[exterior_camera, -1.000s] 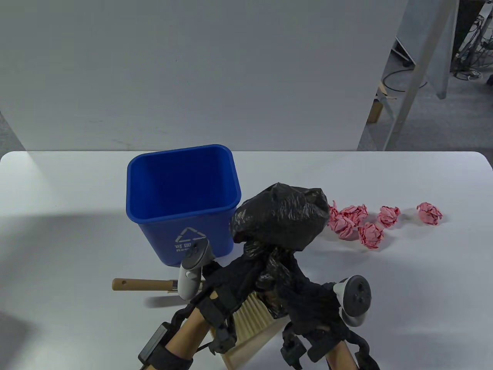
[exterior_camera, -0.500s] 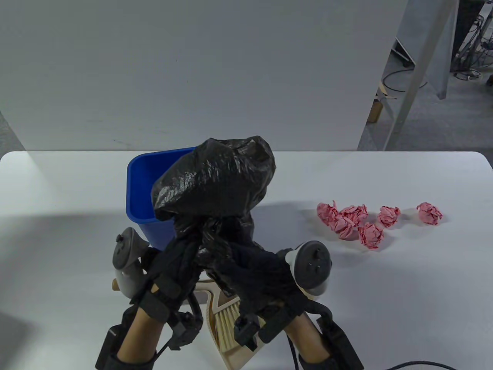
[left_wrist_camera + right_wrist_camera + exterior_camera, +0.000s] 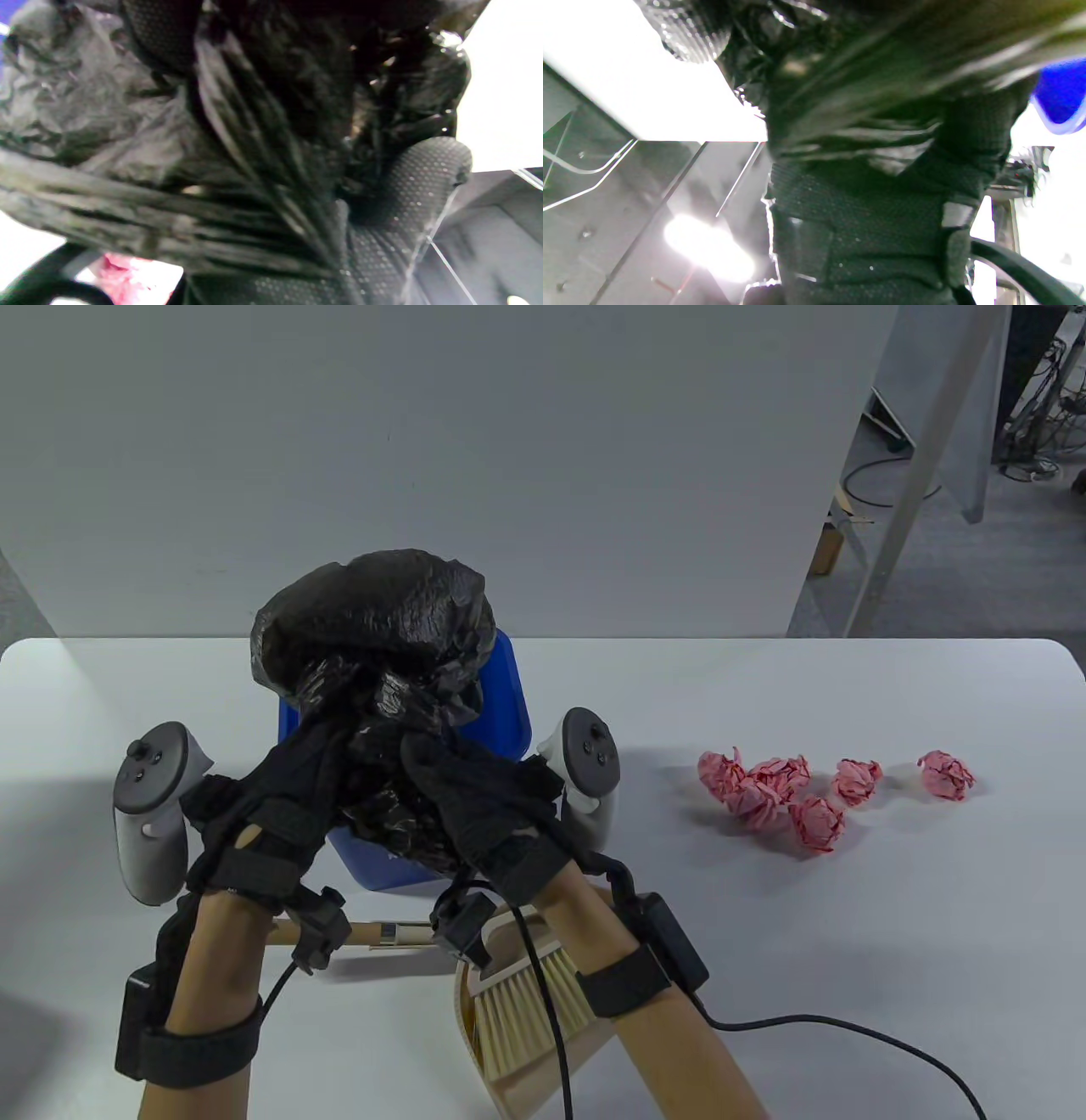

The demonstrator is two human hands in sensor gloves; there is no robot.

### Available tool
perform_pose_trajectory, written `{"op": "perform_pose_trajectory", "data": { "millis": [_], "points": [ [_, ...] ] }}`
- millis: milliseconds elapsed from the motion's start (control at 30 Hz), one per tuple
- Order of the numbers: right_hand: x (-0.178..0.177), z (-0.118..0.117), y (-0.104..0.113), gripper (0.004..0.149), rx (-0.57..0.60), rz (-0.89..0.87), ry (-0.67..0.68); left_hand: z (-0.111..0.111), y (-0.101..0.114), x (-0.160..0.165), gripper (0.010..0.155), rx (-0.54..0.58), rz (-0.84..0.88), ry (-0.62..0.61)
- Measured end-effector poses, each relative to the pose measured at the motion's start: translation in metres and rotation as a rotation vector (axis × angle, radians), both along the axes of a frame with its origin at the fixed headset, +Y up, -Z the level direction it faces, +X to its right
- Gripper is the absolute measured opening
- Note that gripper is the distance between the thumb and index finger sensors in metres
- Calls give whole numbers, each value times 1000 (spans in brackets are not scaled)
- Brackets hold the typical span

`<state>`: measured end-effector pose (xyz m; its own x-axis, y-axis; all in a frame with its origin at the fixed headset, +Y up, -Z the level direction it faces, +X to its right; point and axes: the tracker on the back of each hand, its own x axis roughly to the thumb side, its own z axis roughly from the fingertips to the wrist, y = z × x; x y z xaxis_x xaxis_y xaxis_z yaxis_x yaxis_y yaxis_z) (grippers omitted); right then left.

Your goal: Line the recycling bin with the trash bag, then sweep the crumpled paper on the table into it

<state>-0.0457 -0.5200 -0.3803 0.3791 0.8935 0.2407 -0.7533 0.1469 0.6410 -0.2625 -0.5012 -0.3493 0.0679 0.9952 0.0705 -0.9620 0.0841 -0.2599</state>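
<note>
A puffed-up black trash bag (image 3: 373,623) hangs over the mouth of the blue recycling bin (image 3: 512,704), hiding most of it. Both gloved hands hold the bag's gathered lower part in front of the bin: my left hand (image 3: 293,797) grips it from the left, my right hand (image 3: 462,806) from the right. In the left wrist view the bag (image 3: 169,140) fills the frame, bunched against the glove. The right wrist view shows blurred bag plastic (image 3: 865,72) and a patch of the bin (image 3: 1058,99). Several pink crumpled paper balls (image 3: 785,797) lie on the table to the right.
A hand brush with a wooden handle (image 3: 373,935) and pale bristles (image 3: 526,1005) lies in a beige dustpan (image 3: 509,1090) near the front edge, under my forearms. A black cable (image 3: 848,1035) trails from my right wrist. A white wall panel (image 3: 424,432) stands behind the table.
Both hands have carried the bag up, forward and to the left, from beside the bin's right front corner to over its mouth. The paper balls have not moved.
</note>
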Motion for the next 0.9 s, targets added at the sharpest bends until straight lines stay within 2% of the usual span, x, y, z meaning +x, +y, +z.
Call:
{"op": "perform_pose_trajectory", "data": {
  "millis": [167, 267, 333, 400, 500, 700, 900],
  "points": [
    [-2, -24, -10, 44, -145, 22, -8, -27, -5, -13, 64, -85, -152, 83],
    [8, -36, -14, 45, -254, 92, -107, -48, -12, -23, 63, -169, -290, 159],
    [19, -41, -13, 44, -251, 178, -199, -54, -12, -29, 60, -178, -434, 263],
    [39, -44, -11, 44, -199, 331, -348, -56, -9, -34, 56, -163, -641, 376],
    [63, -47, -13, 43, -145, 437, -488, -59, -9, -39, 52, -176, -815, 433],
    [105, -48, -33, 42, -124, 548, -667, -57, -11, -40, 54, -131, -844, 421],
    [136, -49, -68, 41, -138, 672, -767, -40, -8, -39, 58, -33, -956, 554]
  ]
}}
